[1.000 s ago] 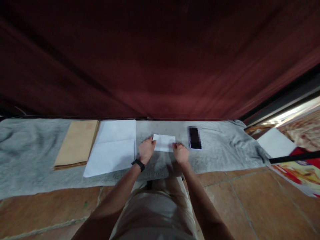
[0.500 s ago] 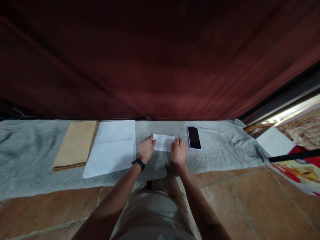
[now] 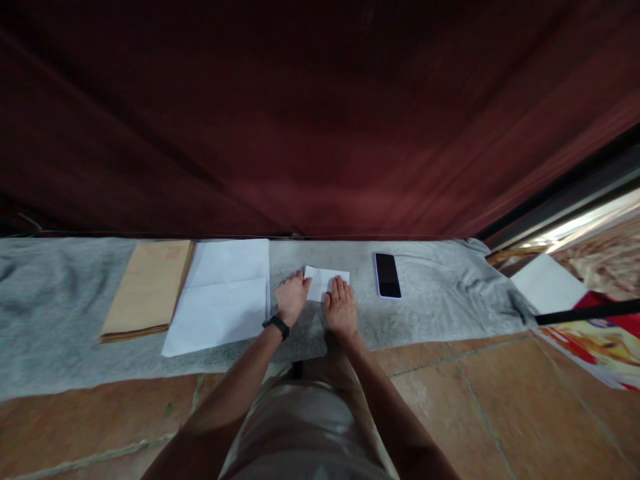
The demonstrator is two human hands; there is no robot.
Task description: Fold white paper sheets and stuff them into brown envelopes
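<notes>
A small folded white sheet of paper [image 3: 318,283] lies on the grey cloth in front of me. My left hand [image 3: 291,297], with a black band on the wrist, is closed at the paper's left edge, its thumb on the edge and its fingers curled. My right hand [image 3: 342,309] rests flat over the paper's right part, fingers stretched forward, covering its lower right corner. To the right of that hand lies a phone [image 3: 388,275] with a dark screen and a pale purple case.
Left of my hands are large white sheets of paper [image 3: 225,300] and a stack of brown envelopes [image 3: 147,287] on the grey cloth [image 3: 440,293]. A dark red drape [image 3: 320,160] rises behind. At right are a black bar [image 3: 587,312] and a colourful printed package [image 3: 610,343].
My right hand has slid left from the paper's right edge onto its surface, and its fingers have straightened. My left hand has stayed at the left edge.
</notes>
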